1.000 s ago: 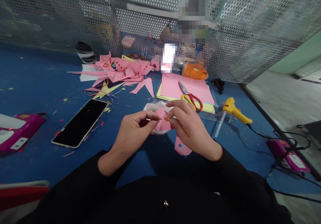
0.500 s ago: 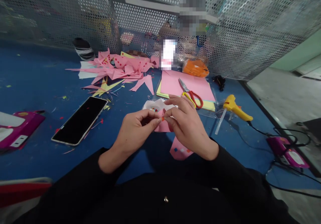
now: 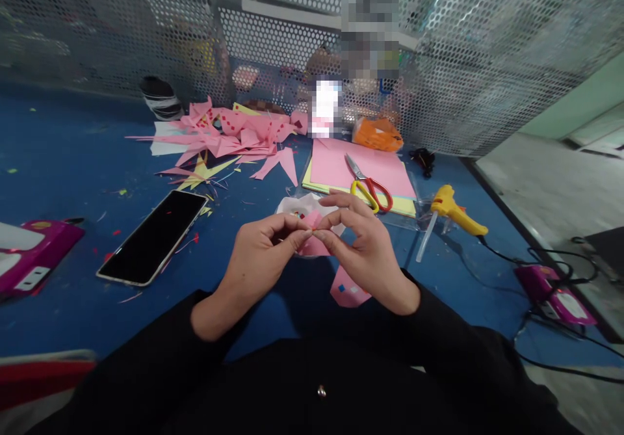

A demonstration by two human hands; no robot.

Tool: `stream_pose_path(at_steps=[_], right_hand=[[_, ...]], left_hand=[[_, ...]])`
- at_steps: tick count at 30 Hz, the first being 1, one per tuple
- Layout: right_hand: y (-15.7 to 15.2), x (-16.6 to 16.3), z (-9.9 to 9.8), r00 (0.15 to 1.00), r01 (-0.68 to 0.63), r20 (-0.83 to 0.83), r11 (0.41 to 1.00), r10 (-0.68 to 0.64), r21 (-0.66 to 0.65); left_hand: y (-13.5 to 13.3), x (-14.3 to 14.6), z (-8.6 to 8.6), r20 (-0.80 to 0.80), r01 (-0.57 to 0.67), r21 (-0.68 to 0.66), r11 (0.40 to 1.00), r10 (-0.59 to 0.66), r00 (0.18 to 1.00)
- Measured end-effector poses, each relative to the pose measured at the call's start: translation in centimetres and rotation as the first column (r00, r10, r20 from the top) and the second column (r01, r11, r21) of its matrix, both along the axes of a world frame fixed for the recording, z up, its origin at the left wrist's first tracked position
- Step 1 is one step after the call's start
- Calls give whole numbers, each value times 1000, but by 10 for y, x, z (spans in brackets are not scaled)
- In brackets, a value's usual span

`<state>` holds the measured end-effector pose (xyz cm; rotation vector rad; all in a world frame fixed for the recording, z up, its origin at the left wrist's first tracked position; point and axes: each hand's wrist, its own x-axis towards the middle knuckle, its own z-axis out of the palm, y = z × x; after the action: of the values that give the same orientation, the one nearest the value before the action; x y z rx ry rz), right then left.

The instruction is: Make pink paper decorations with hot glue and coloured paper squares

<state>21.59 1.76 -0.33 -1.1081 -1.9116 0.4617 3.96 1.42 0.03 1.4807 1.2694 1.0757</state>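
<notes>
My left hand [image 3: 258, 263] and my right hand [image 3: 363, 253] meet fingertip to fingertip above the blue table [image 3: 73, 162]. Both pinch a tiny red bit [image 3: 312, 229] between thumb and forefinger. Just behind the fingers lies a small pink paper piece [image 3: 314, 245] on a white scrap [image 3: 297, 206]. A pink paper piece with small coloured squares [image 3: 347, 290] rests on the table under my right wrist.
A black phone [image 3: 153, 237] lies at the left. Pink paper cuttings [image 3: 234, 132] pile up at the back. Red-and-yellow scissors [image 3: 368, 184] sit on pink sheets [image 3: 336, 165]. A yellow glue gun [image 3: 451, 210] lies at the right, magenta boxes [image 3: 29, 256] at both edges, perforated metal screens [image 3: 487, 51] behind.
My right fingers have drawn in to a tighter pinch against the left fingertips. The small pink piece now lies behind the fingers rather than between them.
</notes>
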Motion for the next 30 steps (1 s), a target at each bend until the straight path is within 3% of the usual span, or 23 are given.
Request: stream_pose_path(at_steps=[4,11,20,24,30], right_hand=[[1,3,2,997,-37,-62,997,33,-66],[9,14,5,984,-133,-155,934,85,-332],[3,8,3,999,-30,-53,947,14,-319],[2,7,2,999,-25,-31,951,16,-307],[3,2,-4,992,-28,-122,981,5,-191]], left_hand=[[0,0,-1,46,-6,4,1000,6,999],[2,1,0,73,-24,-21,999,25,997],[4,-1,-8,184,-42,-142,989,68,981],[4,-1,-9,130,27,-105,994,-13,991],[4,0,-8,70,30,-85,996,-24,997]])
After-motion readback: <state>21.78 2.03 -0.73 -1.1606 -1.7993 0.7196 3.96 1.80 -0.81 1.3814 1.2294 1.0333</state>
